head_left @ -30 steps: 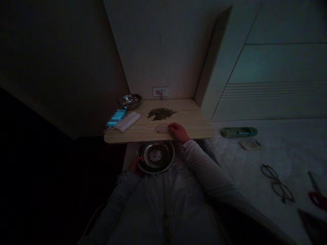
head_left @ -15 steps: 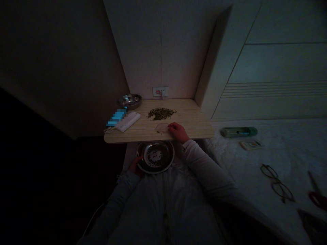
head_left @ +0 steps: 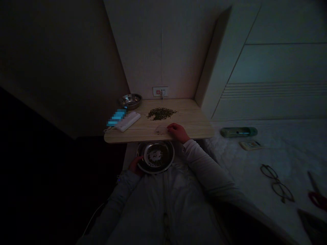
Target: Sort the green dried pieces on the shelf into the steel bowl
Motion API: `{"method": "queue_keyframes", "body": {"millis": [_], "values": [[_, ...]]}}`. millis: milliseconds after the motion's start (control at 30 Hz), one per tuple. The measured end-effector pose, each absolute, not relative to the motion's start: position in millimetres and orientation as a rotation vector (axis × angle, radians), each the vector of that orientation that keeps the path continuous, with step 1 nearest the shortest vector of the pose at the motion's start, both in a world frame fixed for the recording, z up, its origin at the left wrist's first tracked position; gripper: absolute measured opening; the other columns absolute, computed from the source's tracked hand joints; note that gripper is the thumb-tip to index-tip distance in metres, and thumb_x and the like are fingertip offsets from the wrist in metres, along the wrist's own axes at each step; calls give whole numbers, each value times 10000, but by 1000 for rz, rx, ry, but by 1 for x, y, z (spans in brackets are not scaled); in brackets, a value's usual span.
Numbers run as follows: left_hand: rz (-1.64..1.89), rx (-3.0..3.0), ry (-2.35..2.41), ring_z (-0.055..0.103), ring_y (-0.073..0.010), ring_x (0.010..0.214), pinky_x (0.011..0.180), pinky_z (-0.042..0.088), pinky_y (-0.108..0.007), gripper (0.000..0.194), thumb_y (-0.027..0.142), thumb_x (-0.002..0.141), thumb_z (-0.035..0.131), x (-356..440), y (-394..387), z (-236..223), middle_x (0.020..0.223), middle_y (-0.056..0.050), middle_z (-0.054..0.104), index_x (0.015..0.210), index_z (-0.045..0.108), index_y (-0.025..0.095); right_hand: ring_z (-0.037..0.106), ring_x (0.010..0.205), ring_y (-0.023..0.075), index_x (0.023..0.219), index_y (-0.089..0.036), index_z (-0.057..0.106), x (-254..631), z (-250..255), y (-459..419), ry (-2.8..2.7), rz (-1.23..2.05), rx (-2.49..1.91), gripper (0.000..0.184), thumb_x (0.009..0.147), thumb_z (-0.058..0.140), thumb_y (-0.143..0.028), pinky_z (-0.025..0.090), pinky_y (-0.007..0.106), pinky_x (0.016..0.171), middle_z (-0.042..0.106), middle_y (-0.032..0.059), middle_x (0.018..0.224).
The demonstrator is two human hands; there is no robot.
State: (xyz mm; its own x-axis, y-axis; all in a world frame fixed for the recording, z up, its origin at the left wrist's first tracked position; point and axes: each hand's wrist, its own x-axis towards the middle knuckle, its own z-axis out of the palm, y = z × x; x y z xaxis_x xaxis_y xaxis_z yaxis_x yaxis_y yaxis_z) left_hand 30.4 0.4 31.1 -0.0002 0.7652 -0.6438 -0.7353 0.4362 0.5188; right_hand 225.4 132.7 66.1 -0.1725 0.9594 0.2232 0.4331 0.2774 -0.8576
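My left hand (head_left: 135,166) grips the left rim of a shiny metal bowl (head_left: 169,160) below the front edge of the small wooden table (head_left: 194,117). Small dark beans or seeds (head_left: 157,163) lie in a ring over its bottom. Over the table's front part, my right hand (head_left: 178,132) has its fingers pinched on the edge of a thin, clear round piece (head_left: 159,128), maybe a plastic lid. A few dark grains sit at this piece; whether on or under it, I cannot tell. Farther back is a heap of the same grains (head_left: 161,113).
At the table's left are a second metal bowl (head_left: 130,101), a lit blurred screen (head_left: 117,117) and a white power strip (head_left: 129,121). On the bed to the right lie a green-ended clear bottle (head_left: 238,132), a small pack (head_left: 250,145), eyeglasses (head_left: 277,178) and red-handled scissors (head_left: 318,199).
My right hand and the clear round piece have shifted very slightly left. My left hand and the bowl stay in place.
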Motion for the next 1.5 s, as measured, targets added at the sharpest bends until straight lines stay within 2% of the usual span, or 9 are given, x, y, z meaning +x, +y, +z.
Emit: {"method": "queue_keyframes", "body": {"millis": [233, 467, 700, 1000, 1500], "values": [[1171, 65, 1048, 600, -197, 614, 665, 454, -322, 174, 139, 635, 457, 30, 0, 32, 579, -89, 651, 689, 612, 82, 493, 629, 101, 761, -171, 572, 225, 70, 131, -1753, 745, -1313, 184, 637, 452, -235, 380, 233, 626, 564, -13, 658], [1158, 47, 1053, 599, -196, 583, 654, 455, -328, 203, 143, 637, 458, 29, 1, 29, 549, -75, 648, 755, 614, 90, 496, 629, 97, 758, -166, 568, 226, 67, 133, -1731, 846, -1260, 185, 637, 449, -239, 384, 231, 630, 569, -14, 664], [1164, 55, 1068, 594, -183, 560, 670, 451, -322, 159, 135, 635, 459, 30, 1, 32, 525, -63, 642, 656, 615, 113, 486, 614, 96, 767, -172, 567, 225, 66, 133, -1735, 742, -1303, 192, 636, 457, -259, 379, 227, 611, 558, -18, 645], [1176, 58, 1057, 595, -179, 562, 639, 462, -299, 157, 137, 642, 460, 30, 1, 31, 535, -78, 642, 595, 607, 107, 499, 629, 96, 742, -165, 558, 226, 65, 134, -1710, 829, -1256, 177, 638, 440, -245, 380, 226, 615, 571, -13, 662], [1187, 59, 1058, 595, -181, 555, 633, 464, -303, 141, 131, 634, 472, 30, 3, 28, 535, -79, 642, 598, 606, 104, 475, 574, 91, 648, -155, 547, 225, 68, 131, -1640, 931, -1235, 146, 609, 447, -254, 358, 213, 579, 531, -28, 566]]}}
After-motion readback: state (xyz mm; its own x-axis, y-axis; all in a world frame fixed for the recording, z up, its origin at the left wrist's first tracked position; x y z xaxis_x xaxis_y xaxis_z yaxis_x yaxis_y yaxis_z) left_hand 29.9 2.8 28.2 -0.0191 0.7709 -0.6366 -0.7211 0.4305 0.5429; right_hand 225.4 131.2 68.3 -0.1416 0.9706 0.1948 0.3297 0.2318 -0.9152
